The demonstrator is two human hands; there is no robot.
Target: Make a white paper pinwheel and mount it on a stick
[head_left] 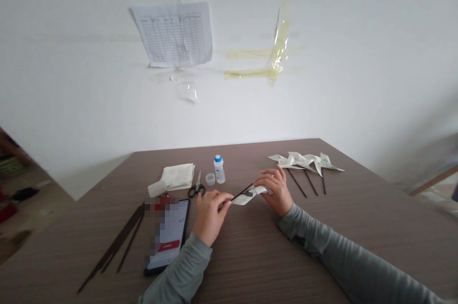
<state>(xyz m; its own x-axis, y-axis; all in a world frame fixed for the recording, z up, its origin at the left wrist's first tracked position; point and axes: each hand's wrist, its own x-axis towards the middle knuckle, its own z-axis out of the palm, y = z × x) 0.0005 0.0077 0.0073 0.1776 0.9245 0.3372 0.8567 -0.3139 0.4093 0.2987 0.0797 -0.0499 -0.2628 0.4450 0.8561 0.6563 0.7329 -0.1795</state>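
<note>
My left hand [210, 214] is closed, pinching a thin dark stick [243, 192] between thumb and fingers. The stick slants up and to the right, across a folded white paper pinwheel [244, 200]. On the pinwheel's right side, the curled fingers of my right hand [276, 192] grip the paper. Part of the paper is covered by those fingers, so I cannot tell whether stick and paper are joined. Behind my hands stand a glue bottle [219, 170] with a blue top and a small translucent cap [210, 179]. Black-handled scissors [196, 189] lie just beyond my left hand.
Several paper pinwheels [313, 163] on dark sticks lie at the back right. At left are a phone [168, 239], loose dark sticks [118, 239], a stack of paper squares [178, 176] and a small white container [157, 188]. The wall [243, 118] rises behind the table [257, 256].
</note>
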